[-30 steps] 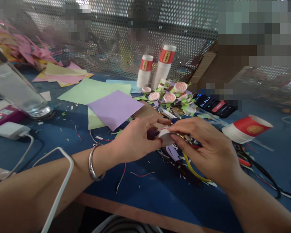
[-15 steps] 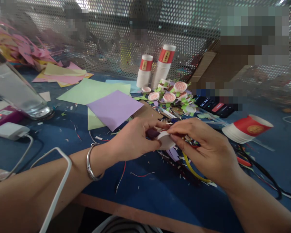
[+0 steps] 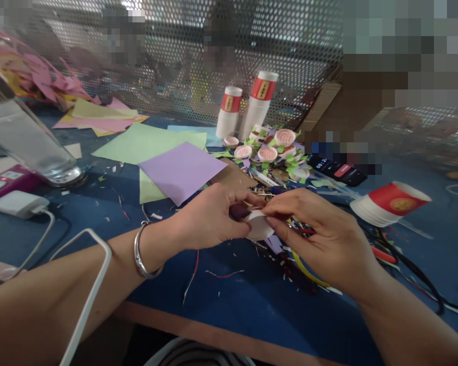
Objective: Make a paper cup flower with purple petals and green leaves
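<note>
Between my hands is a small white round paper piece [image 3: 260,226], which looks like a cut-off cup bottom. My left hand [image 3: 209,216] pinches its left side between thumb and fingers. The fingers of my right hand [image 3: 315,226] are closed at its upper right edge, and their tips partly cover it. Just beyond lies a heap of white cup bottoms [image 3: 267,153] with red print and green paper bits. Under and around my hands are paper scraps, a yellow strip [image 3: 309,272] and a purple paper scrap [image 3: 275,244].
A purple sheet [image 3: 181,170] overlaps a green sheet [image 3: 137,142]. Two stacks of paper cups [image 3: 255,112] stand by the mesh panel. A tipped red and white cup [image 3: 393,203] and a phone [image 3: 339,170] are to the right. A glass of water [image 3: 34,142] and a white cable [image 3: 93,284] are left.
The white piece has turned slightly and sits a little lower between my fingers. My hands stay in nearly the same place. The whole view has shifted slightly.
</note>
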A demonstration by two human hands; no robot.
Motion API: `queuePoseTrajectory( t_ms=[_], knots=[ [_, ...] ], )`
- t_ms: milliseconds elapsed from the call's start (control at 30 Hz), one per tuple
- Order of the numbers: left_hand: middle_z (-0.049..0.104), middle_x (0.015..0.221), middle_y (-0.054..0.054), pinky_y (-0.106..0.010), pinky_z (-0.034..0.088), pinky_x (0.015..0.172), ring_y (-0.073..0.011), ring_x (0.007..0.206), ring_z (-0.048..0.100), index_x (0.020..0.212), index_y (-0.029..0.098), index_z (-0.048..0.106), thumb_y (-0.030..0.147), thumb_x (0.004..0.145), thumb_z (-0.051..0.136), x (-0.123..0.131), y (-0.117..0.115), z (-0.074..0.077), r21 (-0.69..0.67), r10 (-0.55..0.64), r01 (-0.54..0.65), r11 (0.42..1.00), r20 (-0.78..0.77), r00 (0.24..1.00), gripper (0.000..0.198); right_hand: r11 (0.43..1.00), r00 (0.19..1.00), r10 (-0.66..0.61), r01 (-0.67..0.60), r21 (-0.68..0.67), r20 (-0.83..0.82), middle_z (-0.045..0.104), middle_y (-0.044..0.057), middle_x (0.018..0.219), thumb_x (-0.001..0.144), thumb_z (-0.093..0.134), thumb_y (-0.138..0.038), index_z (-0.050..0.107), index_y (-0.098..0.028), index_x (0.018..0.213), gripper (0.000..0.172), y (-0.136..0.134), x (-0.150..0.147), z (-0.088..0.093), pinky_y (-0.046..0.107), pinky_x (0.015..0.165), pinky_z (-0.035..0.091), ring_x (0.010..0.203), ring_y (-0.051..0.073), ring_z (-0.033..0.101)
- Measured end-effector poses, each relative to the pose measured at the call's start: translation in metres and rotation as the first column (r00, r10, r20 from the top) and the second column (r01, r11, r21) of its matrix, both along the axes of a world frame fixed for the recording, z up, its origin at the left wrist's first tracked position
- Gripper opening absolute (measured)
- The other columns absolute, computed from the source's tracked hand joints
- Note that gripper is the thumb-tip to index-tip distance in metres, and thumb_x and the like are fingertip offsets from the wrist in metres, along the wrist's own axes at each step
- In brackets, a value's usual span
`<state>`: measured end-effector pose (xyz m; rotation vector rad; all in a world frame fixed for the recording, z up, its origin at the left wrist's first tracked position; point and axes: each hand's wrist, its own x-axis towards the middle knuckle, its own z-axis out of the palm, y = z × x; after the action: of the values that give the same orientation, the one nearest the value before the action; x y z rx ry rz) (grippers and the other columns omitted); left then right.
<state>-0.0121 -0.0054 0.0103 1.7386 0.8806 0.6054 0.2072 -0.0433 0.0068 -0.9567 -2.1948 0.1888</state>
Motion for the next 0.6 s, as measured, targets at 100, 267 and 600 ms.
queuePoseTrajectory(
  t_ms=[100, 267, 600],
  knots=[
    [0.075, 0.090, -0.003, -0.021, 0.045, 0.061, -0.0110, 0.073, 0.060, 0.124, 0.014, 0.074, 0.009, 0.074, 0.068, -0.0003, 0.0010, -0.0033, 0.052, -0.004, 0.004, 0.999, 0.010, 1.000, 0.050, 1.000, 1.000, -0.004, 0.004, 0.010, 0.011, 0.071, 0.006, 0.102, 0.096, 0.065, -0.009, 0.070, -0.020, 0.105, 0.015, -0.0004, -0.0008, 0.0002, 0.031, 0.085, 0.055, 0.097, 0.018, 0.069],
    [0.077, 0.091, -0.004, -0.022, 0.047, 0.063, -0.0122, 0.076, 0.064, 0.121, 0.015, 0.075, 0.010, 0.075, 0.067, 0.0001, 0.0019, -0.0078, 0.098, -0.005, 0.002, 0.995, 0.028, 1.000, 0.046, 1.000, 1.000, -0.002, 0.002, 0.031, 0.007, 0.072, 0.006, 0.101, 0.097, 0.065, -0.009, 0.070, -0.022, 0.106, 0.016, 0.0009, -0.0015, -0.0013, 0.033, 0.084, 0.056, 0.096, 0.019, 0.070],
    [0.078, 0.098, -0.007, -0.027, 0.058, 0.072, -0.0164, 0.084, 0.074, 0.118, 0.014, 0.070, 0.009, 0.076, 0.072, 0.0027, 0.0023, -0.0066, -0.136, -0.007, 0.041, 0.990, 0.241, 0.970, 0.043, 0.995, 0.995, -0.093, 0.094, 0.040, -0.020, 0.072, 0.003, 0.096, 0.096, 0.071, -0.019, 0.068, -0.021, 0.104, 0.009, 0.0031, -0.0005, -0.0020, 0.031, 0.076, 0.054, 0.084, 0.017, 0.068]
  ],
)
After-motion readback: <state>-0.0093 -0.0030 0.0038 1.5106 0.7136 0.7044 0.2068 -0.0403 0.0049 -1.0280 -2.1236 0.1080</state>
